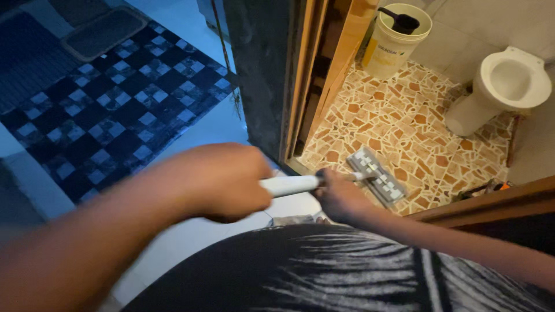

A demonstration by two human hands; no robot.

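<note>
Fingers of the left hand (222,182) and right hand (341,196) are closing around a white mop handle (289,185), its flat grey head (376,176) lying on the mosaic bathroom floor (416,127), near a toilet (503,86) and cream bucket (396,40)

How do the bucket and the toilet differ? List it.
The bucket is cream-yellow with straight sides; the toilet is white with a rounded bowl. The bucket holds a dark scoop; the toilet bowl looks empty. The bucket stands by the door frame; the toilet sits further right. Both rest on the mosaic floor, beyond the mop head.
</note>
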